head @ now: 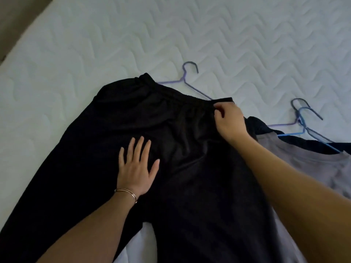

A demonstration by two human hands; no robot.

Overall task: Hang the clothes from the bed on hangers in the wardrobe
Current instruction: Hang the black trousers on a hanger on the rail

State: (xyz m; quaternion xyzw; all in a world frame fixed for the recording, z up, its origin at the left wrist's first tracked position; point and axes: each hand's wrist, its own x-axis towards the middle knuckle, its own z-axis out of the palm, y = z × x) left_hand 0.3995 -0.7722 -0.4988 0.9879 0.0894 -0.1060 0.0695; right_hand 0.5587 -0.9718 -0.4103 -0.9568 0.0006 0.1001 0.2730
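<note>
On the bed (57, 54), black trousers (133, 114) lie spread — left hand (135, 168) flat on them, right hand (228, 120) pinching the waistband. Likely next — threading the purple hanger (187, 83) beside it.

No readable text, label, brand or number shows on anything.

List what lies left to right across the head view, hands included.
left hand, purple hanger, right hand, two stacked hangers. The black trousers span most of the width, so they are left out.
</note>
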